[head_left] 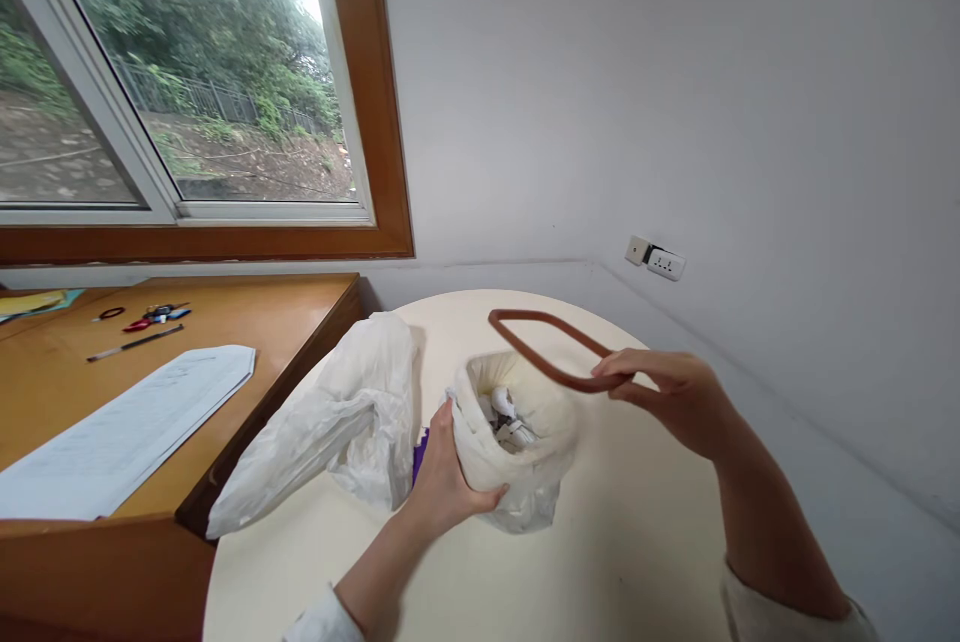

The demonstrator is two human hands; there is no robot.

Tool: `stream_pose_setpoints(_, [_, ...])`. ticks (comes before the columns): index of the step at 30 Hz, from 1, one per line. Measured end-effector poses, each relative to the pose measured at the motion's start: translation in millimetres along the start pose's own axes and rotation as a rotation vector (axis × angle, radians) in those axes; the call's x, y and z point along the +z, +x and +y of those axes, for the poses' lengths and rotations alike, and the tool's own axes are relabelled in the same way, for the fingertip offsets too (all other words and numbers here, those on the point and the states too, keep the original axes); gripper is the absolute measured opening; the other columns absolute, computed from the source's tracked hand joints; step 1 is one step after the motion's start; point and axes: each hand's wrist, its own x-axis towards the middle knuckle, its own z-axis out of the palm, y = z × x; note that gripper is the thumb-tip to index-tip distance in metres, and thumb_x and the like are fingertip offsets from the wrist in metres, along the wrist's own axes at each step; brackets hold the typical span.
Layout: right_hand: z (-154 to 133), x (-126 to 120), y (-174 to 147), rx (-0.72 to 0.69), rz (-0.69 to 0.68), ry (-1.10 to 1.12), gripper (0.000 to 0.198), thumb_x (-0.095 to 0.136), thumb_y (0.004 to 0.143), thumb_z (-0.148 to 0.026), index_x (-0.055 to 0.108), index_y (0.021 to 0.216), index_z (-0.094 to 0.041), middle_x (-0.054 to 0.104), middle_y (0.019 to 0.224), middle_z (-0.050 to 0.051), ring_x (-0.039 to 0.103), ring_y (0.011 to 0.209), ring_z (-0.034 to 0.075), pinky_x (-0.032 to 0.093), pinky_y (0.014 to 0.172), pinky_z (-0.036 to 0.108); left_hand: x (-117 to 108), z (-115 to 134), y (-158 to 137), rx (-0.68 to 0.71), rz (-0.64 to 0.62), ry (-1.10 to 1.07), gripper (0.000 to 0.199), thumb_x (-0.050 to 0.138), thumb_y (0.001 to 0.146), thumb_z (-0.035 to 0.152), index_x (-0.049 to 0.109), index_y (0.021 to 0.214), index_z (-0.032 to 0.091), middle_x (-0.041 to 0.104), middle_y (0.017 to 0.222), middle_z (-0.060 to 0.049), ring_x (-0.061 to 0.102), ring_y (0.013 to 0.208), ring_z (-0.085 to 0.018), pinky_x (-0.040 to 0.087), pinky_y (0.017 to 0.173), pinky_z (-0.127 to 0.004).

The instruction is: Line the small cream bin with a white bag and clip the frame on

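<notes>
A small trash bin [517, 482] lined with a white plastic bag stands on the round table, tilted a little. Crumpled paper scraps [510, 420] lie inside it. My left hand [446, 482] grips the bin's left side, thumb in front and fingers partly hidden behind the bag. Raised above the bin's right side, my right hand [664, 387] pinches a brown rounded-rectangular rim ring [540, 362], which is apart from the bin. To the left lies a loose white plastic bag [360, 402], spread out and crumpled.
The cream round table [645, 532] meets a wooden desk [300, 307] at left. Papers [142, 427], a pen [135, 343] and keys [157, 316] lie on the desk. Something purple [420, 452] shows behind my left hand. A wall socket [665, 263] is at right.
</notes>
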Motion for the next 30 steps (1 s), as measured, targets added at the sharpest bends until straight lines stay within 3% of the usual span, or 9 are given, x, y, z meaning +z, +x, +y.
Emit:
stream_pose_setpoints(3, [8.9,-7.4,4.4,0.046,0.174,-0.142,0.014,0.061,0.075,-0.036,0.066,0.078,-0.023,0.068,0.084,0.002,0.063,0.08,0.018,0.05,0.072,0.029,-0.1,-0.5,-0.3,-0.035,-0.022,0.0,0.114,0.074,0.051,0.04,0.002,0.137,0.017,0.029,0.135,-0.018,0.031,0.125,-0.035,0.032,0.1,-0.049])
stream_pose_setpoints(6, [42.7,3.9,7.1,0.081,0.265,-0.221,0.016,0.058,0.077,-0.037,0.065,0.08,-0.022,0.067,0.088,0.004,0.062,0.082,0.019,0.049,0.076,0.033,-0.2,0.6,-0.4,-0.042,-0.031,0.002,0.113,0.074,0.051,0.039,0.003,0.136,0.016,0.028,0.135,-0.018,0.031,0.125,-0.034,0.032,0.1,-0.049])
stream_pose_setpoints(11, [132.4,55.5,-4.2,0.156,0.282,-0.19,0.021,0.056,0.078,-0.038,0.063,0.08,-0.019,0.064,0.092,0.007,0.059,0.087,0.021,0.047,0.081,0.036,-0.5,3.2,-0.6,-0.066,-0.024,-0.021,0.111,0.074,0.051,0.037,0.006,0.136,0.015,0.031,0.134,-0.018,0.031,0.126,-0.034,0.03,0.101,-0.049])
stream_pose_setpoints(14, [168.1,87.9,-19.2,0.208,0.239,-0.206,0.021,0.053,0.079,-0.036,0.063,0.081,-0.017,0.062,0.096,0.01,0.057,0.094,0.022,0.044,0.085,0.038,0.7,1.2,-1.4,-0.094,-0.026,-0.053,0.112,0.074,0.051,0.036,0.005,0.137,0.016,0.029,0.135,-0.018,0.03,0.127,-0.034,0.028,0.102,-0.05])
stream_pose_setpoints(18, [184.0,109.9,-33.2,0.21,0.146,-0.217,0.019,0.051,0.079,-0.032,0.064,0.079,-0.019,0.062,0.095,0.009,0.057,0.091,0.022,0.046,0.082,0.037,4.2,-7.7,-2.6,-0.12,-0.024,-0.09,0.112,0.073,0.054,0.034,0.0,0.138,0.018,0.026,0.137,-0.019,0.027,0.128,-0.035,0.026,0.102,-0.052])
stream_pose_setpoints(24, [197.4,105.3,-40.7,0.343,0.208,-0.336,0.024,0.044,0.081,-0.033,0.064,0.083,-0.018,0.06,0.095,0.01,0.056,0.09,0.023,0.044,0.082,0.039,9.0,-18.6,-3.8,-0.13,-0.031,-0.102,0.112,0.071,0.057,0.037,-0.004,0.138,0.019,0.023,0.139,-0.019,0.023,0.13,-0.037,0.026,0.102,-0.055])
stream_pose_setpoints(30, [211.9,109.5,-46.3,0.384,0.205,-0.476,0.025,0.042,0.082,-0.029,0.065,0.087,-0.021,0.061,0.104,0.009,0.055,0.101,0.025,0.028,0.098,0.05,7.4,-12.6,-3.1,-0.155,-0.017,-0.112,0.113,0.073,0.055,0.033,-0.003,0.138,0.02,0.024,0.139,-0.018,0.026,0.129,-0.036,0.024,0.103,-0.055])
